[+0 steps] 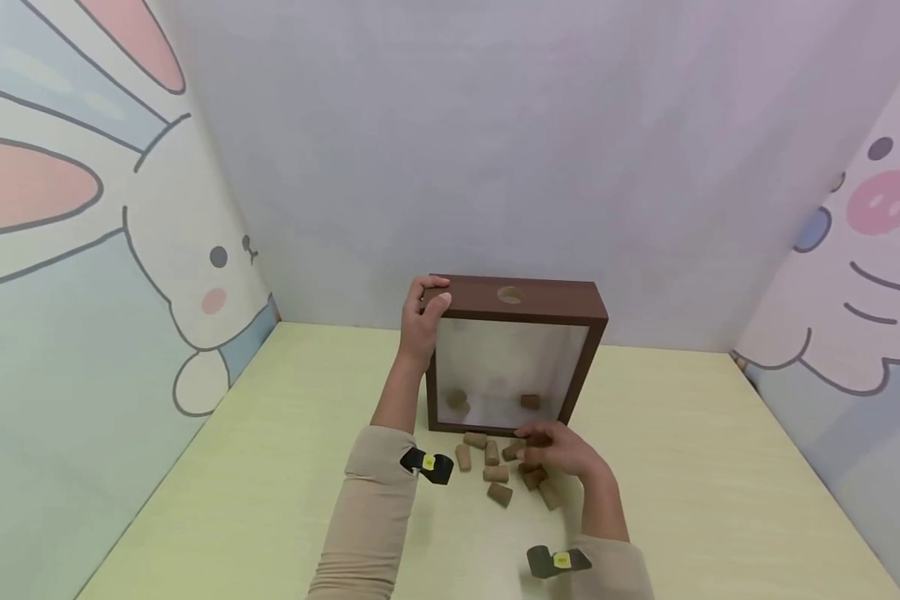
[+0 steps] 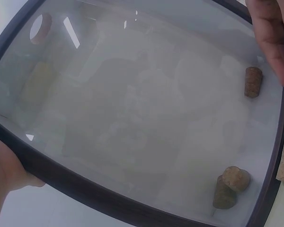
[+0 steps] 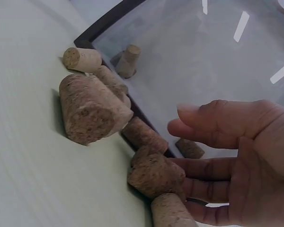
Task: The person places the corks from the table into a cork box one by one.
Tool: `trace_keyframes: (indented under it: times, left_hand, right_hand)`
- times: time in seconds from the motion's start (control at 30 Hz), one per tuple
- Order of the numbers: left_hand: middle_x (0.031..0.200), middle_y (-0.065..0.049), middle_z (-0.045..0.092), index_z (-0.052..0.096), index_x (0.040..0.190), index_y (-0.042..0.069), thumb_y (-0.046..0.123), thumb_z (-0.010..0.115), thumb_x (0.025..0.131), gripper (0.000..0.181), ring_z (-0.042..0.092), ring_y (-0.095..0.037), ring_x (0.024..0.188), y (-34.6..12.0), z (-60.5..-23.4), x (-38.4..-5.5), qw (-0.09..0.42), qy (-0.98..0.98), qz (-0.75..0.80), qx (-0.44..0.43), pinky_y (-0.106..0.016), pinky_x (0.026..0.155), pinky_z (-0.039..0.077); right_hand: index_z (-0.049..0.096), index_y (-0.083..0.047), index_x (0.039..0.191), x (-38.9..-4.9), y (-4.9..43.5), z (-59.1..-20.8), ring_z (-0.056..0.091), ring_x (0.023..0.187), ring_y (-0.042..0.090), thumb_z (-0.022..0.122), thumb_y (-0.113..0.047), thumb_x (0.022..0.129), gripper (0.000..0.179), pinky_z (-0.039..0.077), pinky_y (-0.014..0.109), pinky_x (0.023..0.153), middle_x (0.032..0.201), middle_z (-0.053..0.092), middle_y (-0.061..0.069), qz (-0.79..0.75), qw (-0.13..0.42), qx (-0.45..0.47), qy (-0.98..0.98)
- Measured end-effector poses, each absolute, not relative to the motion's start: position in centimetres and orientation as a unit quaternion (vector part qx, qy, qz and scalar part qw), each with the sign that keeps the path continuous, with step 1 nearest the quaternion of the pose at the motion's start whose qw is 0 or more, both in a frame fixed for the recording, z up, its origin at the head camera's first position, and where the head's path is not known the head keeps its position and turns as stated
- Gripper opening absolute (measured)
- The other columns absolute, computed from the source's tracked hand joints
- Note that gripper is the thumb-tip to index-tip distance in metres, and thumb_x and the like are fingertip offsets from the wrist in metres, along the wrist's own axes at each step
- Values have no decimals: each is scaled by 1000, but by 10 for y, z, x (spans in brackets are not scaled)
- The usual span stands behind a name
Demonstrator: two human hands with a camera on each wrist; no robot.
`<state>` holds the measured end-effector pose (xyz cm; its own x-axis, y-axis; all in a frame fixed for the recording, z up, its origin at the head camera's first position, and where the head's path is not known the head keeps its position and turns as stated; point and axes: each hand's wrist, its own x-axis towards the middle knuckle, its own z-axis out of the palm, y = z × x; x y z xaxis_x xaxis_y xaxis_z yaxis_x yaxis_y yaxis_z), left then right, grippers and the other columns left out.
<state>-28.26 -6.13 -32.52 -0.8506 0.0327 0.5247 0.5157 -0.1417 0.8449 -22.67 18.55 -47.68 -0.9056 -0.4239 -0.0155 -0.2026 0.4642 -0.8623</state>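
Observation:
A dark brown shadow-box frame (image 1: 516, 300) with a clear front stands upright, a round hole in its top edge. My left hand (image 1: 422, 318) grips its upper left corner, thumb at the front edge. Inside, low down, lie a cork (image 2: 252, 82) on one side and a pair of corks (image 2: 235, 178) on the other. Several loose corks (image 1: 497, 473) lie on the table before the frame. My right hand (image 1: 562, 450) is low at the frame's bottom right, fingers loosely extended beside the corks (image 3: 156, 175), thumb apart, nothing held between them.
The pale yellow-green table (image 1: 330, 375) runs back to a plain light wall (image 1: 450, 167). A cartoon rabbit panel (image 1: 172, 250) stands on the left and a cartoon pig panel (image 1: 855, 275) on the right. Dark straps with yellow tags (image 1: 428, 462) sit at both cuffs.

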Motion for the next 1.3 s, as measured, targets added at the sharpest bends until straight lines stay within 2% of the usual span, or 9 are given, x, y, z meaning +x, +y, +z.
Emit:
trace_keyframes:
  times: [0.17,0.43,0.63,0.83,1.0,1.3]
  left_hand:
    - [131,-21,39,45,115,-8,12,46,88,33,39,-14,101,-62,-331,-287,161,-632,-725,-221,-32,83,31]
    - [132,-13,41,49,116,0,18,49,89,33,39,-16,103,-62,-350,-309,158,-627,-731,-217,-34,84,31]
    - [129,-5,43,51,112,7,24,51,87,30,40,-17,103,-61,-352,-310,170,-627,-729,-214,-35,84,31]
    - [129,-4,44,51,112,6,28,51,86,34,40,-17,100,-62,-352,-310,175,-632,-725,-212,-36,82,31]
    - [129,-6,43,51,113,5,25,51,86,33,40,-17,101,-62,-351,-307,166,-630,-729,-209,-35,82,31]
    - [132,-21,38,46,114,-6,13,46,89,31,39,-16,104,-62,-328,-282,159,-635,-724,-217,-34,85,30]
  right_hand:
    - [64,2,107,-229,177,-484,53,83,19,69,-11,79,31,44,37,73,92,60,4,-460,103,-134,871]
    - [66,-10,88,-228,166,-487,52,80,18,70,-2,75,15,44,38,72,85,57,0,-413,79,-79,904]
    - [65,-8,87,-228,172,-482,52,75,17,70,-1,77,13,44,35,67,81,57,1,-442,38,-124,888]
    - [65,-3,89,-227,180,-473,54,74,19,71,-2,78,13,45,32,66,80,60,4,-479,5,-149,865]
    - [64,-1,91,-224,182,-467,55,75,20,70,-3,79,14,46,30,64,82,60,5,-506,14,-139,851]
    - [61,0,98,-214,180,-427,54,75,22,66,-3,84,15,47,31,64,89,59,9,-550,7,-190,813]
